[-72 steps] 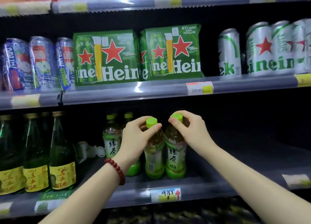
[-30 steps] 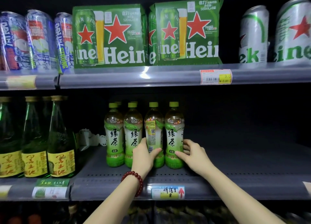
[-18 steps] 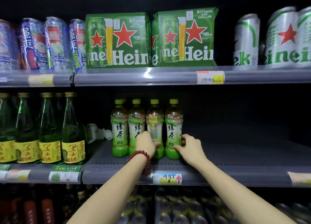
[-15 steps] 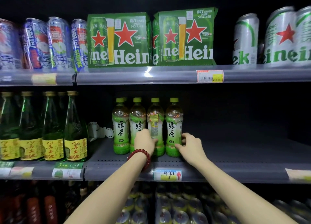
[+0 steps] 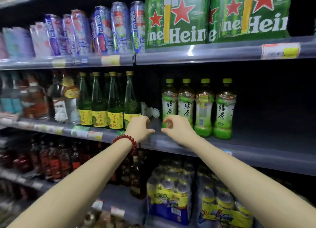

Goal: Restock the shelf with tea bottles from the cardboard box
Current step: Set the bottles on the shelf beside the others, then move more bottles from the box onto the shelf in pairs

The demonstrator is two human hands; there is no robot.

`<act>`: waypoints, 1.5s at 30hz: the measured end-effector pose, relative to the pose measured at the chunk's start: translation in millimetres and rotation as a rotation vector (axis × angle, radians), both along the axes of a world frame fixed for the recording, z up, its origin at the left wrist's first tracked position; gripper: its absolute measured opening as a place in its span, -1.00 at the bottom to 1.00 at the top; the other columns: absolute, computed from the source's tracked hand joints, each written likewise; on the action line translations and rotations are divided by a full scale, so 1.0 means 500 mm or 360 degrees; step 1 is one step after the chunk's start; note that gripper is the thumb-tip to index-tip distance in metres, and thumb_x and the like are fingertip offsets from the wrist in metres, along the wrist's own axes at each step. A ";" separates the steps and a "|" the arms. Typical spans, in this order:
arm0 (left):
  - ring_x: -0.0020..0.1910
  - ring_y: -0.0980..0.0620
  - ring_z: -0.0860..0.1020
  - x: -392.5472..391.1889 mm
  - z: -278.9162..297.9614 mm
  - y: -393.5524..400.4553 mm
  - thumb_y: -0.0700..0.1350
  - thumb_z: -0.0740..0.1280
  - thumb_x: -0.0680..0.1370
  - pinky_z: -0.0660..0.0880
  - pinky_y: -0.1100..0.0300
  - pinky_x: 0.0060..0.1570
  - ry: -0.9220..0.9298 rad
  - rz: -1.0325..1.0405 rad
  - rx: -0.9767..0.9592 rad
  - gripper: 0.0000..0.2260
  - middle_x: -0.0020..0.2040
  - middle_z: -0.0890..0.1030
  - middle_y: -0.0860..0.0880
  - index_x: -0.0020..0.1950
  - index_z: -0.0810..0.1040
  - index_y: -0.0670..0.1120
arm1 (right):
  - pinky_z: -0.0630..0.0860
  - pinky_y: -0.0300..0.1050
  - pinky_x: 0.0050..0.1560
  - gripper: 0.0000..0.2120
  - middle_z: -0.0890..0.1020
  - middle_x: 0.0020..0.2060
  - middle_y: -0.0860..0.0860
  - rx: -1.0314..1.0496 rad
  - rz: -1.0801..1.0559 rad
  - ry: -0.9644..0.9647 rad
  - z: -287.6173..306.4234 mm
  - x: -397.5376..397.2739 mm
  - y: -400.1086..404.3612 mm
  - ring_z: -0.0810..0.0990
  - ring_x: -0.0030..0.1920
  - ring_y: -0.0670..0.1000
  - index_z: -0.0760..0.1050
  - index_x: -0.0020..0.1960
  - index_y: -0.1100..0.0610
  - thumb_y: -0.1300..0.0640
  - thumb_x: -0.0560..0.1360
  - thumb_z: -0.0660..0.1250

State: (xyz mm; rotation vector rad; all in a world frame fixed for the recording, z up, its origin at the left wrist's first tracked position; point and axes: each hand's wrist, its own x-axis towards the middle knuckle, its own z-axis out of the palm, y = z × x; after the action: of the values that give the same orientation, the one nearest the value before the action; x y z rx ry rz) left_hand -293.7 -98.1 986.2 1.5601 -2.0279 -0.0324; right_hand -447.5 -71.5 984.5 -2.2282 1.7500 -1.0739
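Note:
Several green tea bottles (image 5: 203,108) with green caps stand upright in a row on the grey middle shelf (image 5: 256,142). My left hand (image 5: 139,129), with a red bead bracelet on its wrist, hovers near the shelf's front edge, left of the bottles, fingers loosely curled and holding nothing. My right hand (image 5: 178,129) is in front of the leftmost tea bottle, fingers loosely curled, also holding nothing. The cardboard box is out of view.
Tall green glass bottles (image 5: 109,104) stand left of the tea. Green beer packs (image 5: 215,17) and cans (image 5: 109,29) fill the shelf above. Wrapped can packs (image 5: 172,193) sit below. Bare shelf stretches right of the tea bottles.
Both hands have let go of the tea bottles and drawn back toward the shelf's front edge. The view has swung left, so the bottles now sit right of the hands.

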 end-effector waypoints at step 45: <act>0.16 -0.14 0.54 0.494 -1.450 -0.015 0.01 0.34 0.51 0.45 0.13 0.09 0.0046 0.0504 0.1551 -0.66 0.14 0.61 -0.12 0.21 0.54 -0.14 | 0.53 -0.04 0.09 -0.68 0.65 0.01 0.15 0.1618 0.0423 0.0127 -1.503 0.427 -0.102 0.60 0.06 0.14 0.54 0.12 0.20 0.08 0.43 0.43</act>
State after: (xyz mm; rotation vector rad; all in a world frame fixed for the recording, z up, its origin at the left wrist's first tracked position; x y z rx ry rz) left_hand -46.8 -105.7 261.1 2.3948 -1.7815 -1.0397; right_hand -233.9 -122.6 232.8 -1.7343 1.4464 0.0228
